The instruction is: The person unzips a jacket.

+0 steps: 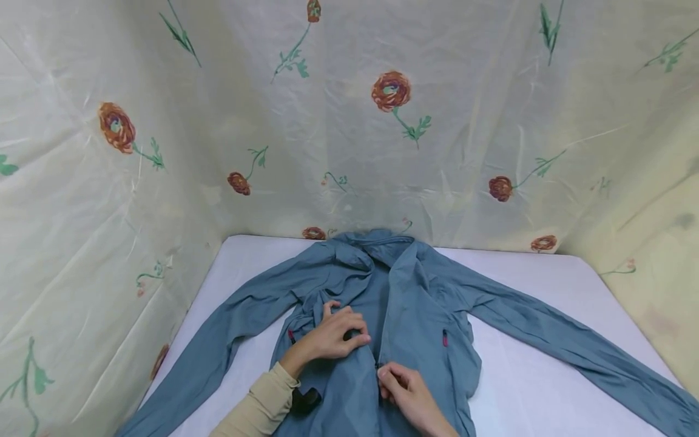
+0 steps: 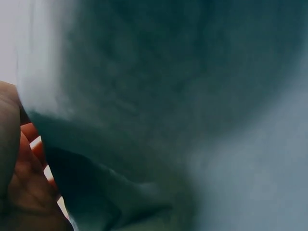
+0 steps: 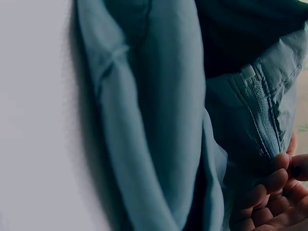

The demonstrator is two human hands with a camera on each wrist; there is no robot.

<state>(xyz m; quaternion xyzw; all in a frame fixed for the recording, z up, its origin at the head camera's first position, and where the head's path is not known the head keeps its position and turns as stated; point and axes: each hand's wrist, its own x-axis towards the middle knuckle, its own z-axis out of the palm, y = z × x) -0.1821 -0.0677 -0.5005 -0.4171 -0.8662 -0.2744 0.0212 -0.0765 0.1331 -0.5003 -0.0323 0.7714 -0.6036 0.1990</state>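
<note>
A blue-grey zip jacket (image 1: 420,328) lies front up with its sleeves spread and its upper front parted. My left hand (image 1: 338,334) is on the left front panel, fingers bent, thumb and forefinger gripping the cloth near the zip edge. In the left wrist view, cloth close to the lens covers much of that hand (image 2: 29,183). My right hand (image 1: 406,391) is lower, at the front zip. Its thumb and forefinger pinch the zip, seen also at the right hand (image 3: 274,192) in the right wrist view. Below the pinch the zip's teeth (image 3: 262,108) are joined; the slider is hidden.
The jacket covers much of a white table (image 1: 524,394). A flower-patterned curtain (image 1: 464,127) hangs behind the table and along both sides. Small red zip pulls mark the side pockets, one of them a red pull (image 1: 445,340) on the right.
</note>
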